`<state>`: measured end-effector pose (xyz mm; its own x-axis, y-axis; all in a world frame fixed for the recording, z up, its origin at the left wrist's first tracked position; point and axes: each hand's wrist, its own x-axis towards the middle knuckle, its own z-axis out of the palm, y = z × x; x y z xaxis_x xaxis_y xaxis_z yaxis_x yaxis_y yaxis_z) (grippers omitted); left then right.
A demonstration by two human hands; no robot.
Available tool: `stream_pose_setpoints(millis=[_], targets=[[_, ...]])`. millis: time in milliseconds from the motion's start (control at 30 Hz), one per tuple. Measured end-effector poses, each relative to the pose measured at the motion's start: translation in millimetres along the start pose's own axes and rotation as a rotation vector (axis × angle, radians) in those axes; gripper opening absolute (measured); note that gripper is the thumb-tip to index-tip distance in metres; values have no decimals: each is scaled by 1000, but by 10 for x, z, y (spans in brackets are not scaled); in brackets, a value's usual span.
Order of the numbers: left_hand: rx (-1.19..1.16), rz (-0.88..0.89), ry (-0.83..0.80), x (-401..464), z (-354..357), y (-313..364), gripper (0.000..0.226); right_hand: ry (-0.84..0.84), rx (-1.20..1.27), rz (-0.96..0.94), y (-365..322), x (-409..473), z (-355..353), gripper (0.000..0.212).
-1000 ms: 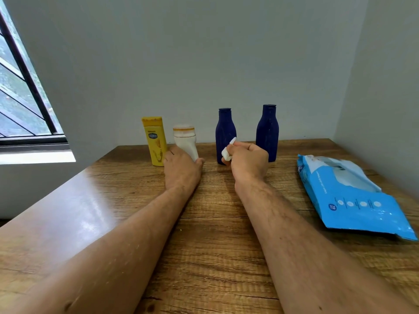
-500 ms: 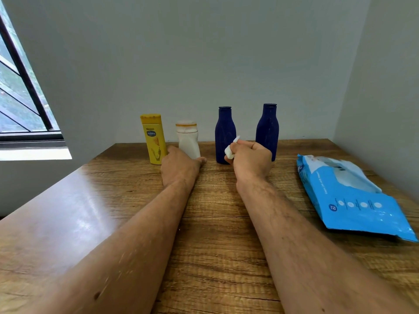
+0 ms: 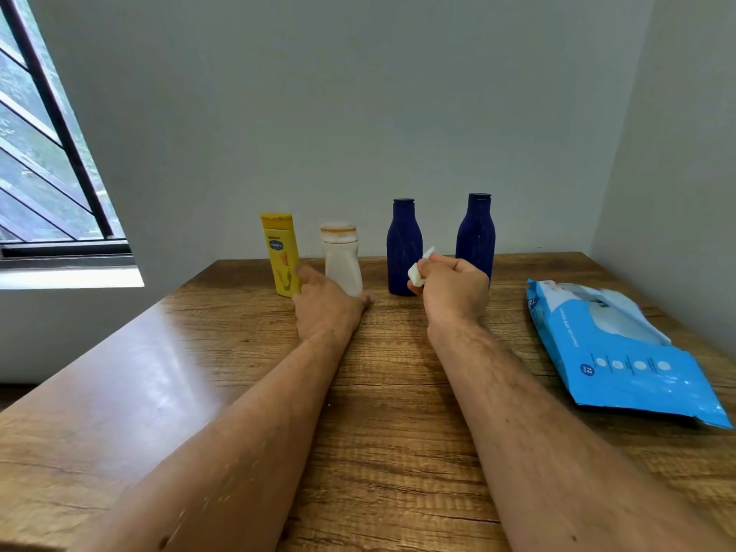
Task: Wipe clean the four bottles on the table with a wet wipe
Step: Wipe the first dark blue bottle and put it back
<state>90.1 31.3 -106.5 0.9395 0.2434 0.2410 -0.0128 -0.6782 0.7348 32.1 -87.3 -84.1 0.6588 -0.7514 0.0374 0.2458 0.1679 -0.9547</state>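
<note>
Right hand (image 3: 454, 290) pinches a balled wet wipe (image 3: 418, 272); left hand (image 3: 326, 302) lies loosely open by the white bottle (image 3: 341, 258)

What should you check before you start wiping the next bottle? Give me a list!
1. Crumpled white wet wipe held in the right hand: ok.
2. Left hand gripping the white plastic bottle: cannot tell; its fingers are hidden.
3. Yellow flat bottle and both dark blue bottles upright: ok.
4. Blue wipes pack lying apart from the bottles: ok.
5. Wipe clean enough: cannot tell.
</note>
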Motion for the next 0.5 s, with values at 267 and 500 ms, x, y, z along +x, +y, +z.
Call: stream_pose_setpoints(millis=[267,500], targets=[[-55,73,-54,-173,-114,-43,85,18,14,-1,-34,-6,-65,11],[-250,27,186,-141,-313,-95,59,1,32,-7,-87,-59,-44,9]])
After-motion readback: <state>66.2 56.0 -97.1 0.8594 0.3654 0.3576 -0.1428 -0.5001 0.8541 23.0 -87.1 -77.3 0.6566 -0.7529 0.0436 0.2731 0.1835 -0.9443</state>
